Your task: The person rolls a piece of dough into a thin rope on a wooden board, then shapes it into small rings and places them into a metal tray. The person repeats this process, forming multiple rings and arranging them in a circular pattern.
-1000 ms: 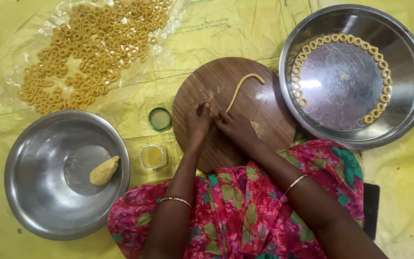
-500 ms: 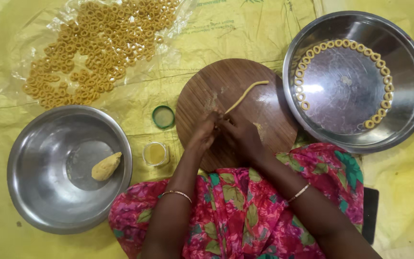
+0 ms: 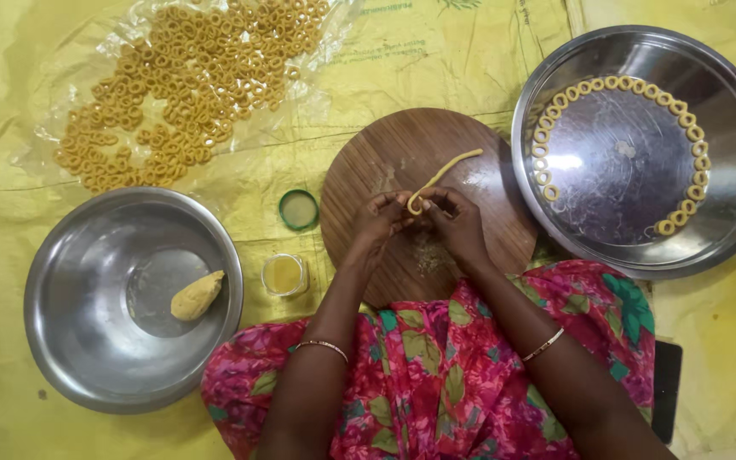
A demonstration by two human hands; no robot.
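Our left hand (image 3: 382, 223) and right hand (image 3: 456, 223) meet over the round brown wooden board (image 3: 402, 153), fingers pinched shut on the near end of a thin yellow dough rope (image 3: 441, 176). A clear plastic sheet (image 3: 317, 94) holds yellow dough rings (image 3: 181, 77). Faint green print on the yellow sheet (image 3: 487, 51) is unreadable. The dark flat object (image 3: 666, 388) is half hidden.

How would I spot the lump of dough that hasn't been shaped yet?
Find the big steel bowl on the left of the yellow sheet, left of the round wooden board. The dough lump lies alone inside it, a smooth pale-yellow wedge, unlike the small rings heaped on clear plastic above.
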